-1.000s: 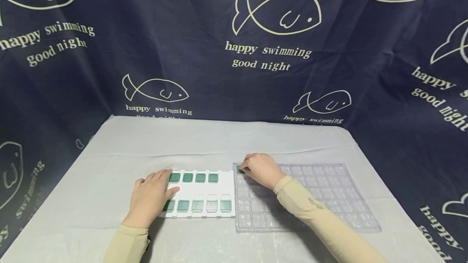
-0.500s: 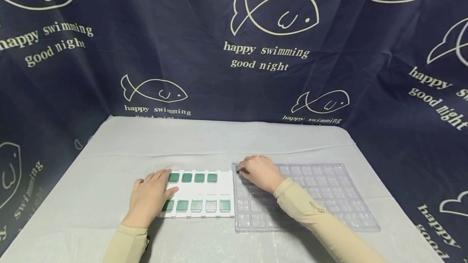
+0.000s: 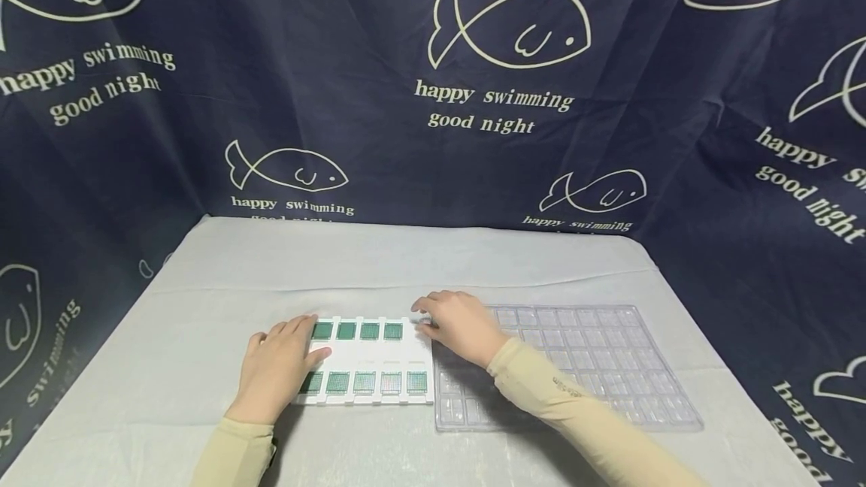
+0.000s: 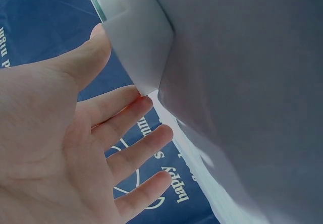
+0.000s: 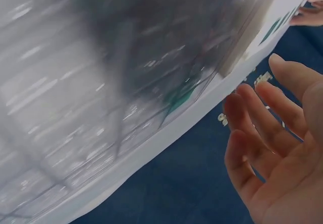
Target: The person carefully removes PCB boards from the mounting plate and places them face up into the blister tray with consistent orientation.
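Observation:
My left hand (image 3: 274, 367) rests over the left end of a white tray (image 3: 352, 352), its thumb and index finger right at the tray's edge in the left wrist view. Two rows of green square chips (image 3: 393, 331) sit in that tray. My right hand (image 3: 463, 325) holds nothing; its fingers are spread and bent a little, above the tray's right end where the clear plastic compartment tray (image 3: 595, 359) begins. In the right wrist view a green chip (image 5: 179, 98) lies in a corner compartment of the clear tray; in the head view the hand hides it.
Both trays lie side by side, close together, on a table covered with a pale cloth (image 3: 379, 254). Dark blue fabric (image 3: 379, 96) with fish drawings hangs behind and at both sides.
My right hand has let go of the green chip in the clear tray's corner compartment and moved left toward the white tray, fingers spreading. The left hand has stayed in place.

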Demonstrator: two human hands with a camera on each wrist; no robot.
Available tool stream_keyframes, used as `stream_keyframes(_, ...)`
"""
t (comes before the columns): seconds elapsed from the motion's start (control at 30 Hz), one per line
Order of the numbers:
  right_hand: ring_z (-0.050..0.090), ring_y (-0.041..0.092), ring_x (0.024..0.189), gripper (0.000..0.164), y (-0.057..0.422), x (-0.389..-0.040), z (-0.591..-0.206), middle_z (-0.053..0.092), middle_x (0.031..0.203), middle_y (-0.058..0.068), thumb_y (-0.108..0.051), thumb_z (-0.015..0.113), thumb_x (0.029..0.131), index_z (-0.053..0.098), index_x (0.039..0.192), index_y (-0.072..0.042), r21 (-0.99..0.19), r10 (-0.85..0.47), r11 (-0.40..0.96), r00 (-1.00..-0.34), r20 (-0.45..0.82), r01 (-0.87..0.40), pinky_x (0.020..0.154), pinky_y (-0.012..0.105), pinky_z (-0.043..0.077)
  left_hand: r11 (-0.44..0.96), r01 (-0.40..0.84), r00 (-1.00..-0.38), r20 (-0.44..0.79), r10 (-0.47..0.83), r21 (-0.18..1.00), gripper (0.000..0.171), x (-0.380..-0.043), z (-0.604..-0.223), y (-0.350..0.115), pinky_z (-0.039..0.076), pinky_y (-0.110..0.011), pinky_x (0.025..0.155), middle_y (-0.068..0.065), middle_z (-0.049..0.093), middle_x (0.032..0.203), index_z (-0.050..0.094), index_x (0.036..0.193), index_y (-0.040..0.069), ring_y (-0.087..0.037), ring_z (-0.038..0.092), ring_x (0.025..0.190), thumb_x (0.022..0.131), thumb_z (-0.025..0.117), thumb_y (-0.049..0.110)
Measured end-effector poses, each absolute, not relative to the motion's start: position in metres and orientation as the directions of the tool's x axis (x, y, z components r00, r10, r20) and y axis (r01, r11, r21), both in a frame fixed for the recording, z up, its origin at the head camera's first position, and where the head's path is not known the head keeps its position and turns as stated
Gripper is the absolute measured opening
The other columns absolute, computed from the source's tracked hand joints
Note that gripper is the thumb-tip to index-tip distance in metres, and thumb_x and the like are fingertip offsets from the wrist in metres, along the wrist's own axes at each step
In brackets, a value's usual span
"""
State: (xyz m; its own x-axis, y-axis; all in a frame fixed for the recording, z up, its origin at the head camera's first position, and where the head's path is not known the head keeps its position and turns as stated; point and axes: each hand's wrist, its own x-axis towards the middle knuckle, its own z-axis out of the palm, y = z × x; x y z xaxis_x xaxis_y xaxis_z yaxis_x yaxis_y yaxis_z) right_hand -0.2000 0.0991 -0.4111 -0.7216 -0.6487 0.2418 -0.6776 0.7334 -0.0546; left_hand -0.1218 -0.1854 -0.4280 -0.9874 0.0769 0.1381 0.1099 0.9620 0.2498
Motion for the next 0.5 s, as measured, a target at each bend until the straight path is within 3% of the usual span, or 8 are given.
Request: stream_keyframes(0.5, 0.071, 0.012, 0.086, 0.030, 0.067, -0.194, -0.414, 0.077, 0.100, -0.006, -0.038, 0.077, 0.090, 0.073, 0.113, -0.020, 0.012, -0.707, 0.696, -0.683, 0.184, -0.718, 0.082, 0.030, 0.058, 0.963, 0.108, -0.985, 0.157, 0.070, 0.248, 0.064, -0.124, -0.431, -0.186, 0.042, -0.058, 0.097, -0.017, 0.062, 0.142, 0.057, 0.141, 0.003, -0.038, 0.058, 0.128, 0.091, 0.074, 0.038)
